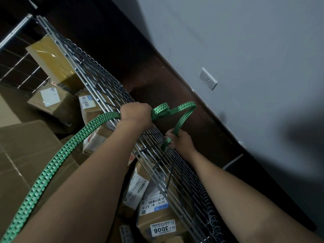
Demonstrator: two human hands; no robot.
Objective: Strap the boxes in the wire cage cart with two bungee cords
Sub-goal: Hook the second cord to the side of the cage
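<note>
A flat green bungee cord (52,165) runs from the lower left up across the boxes to the wire side panel of the cage cart (98,79). My left hand (135,113) is closed around the cord at the panel's top rail. Past that hand the cord loops out over the rail and bends back down to my right hand (178,140), which pinches the cord's end against the wire mesh on the outer side. Cardboard boxes (156,213) with shipping labels fill the cart behind the mesh. A second cord is not visible.
A grey wall with a white socket plate (208,78) runs close along the cart's right side, with dark floor (157,81) between. Large flat brown boxes (24,151) lie at the left. The cart's far wire panel (19,65) stands at the upper left.
</note>
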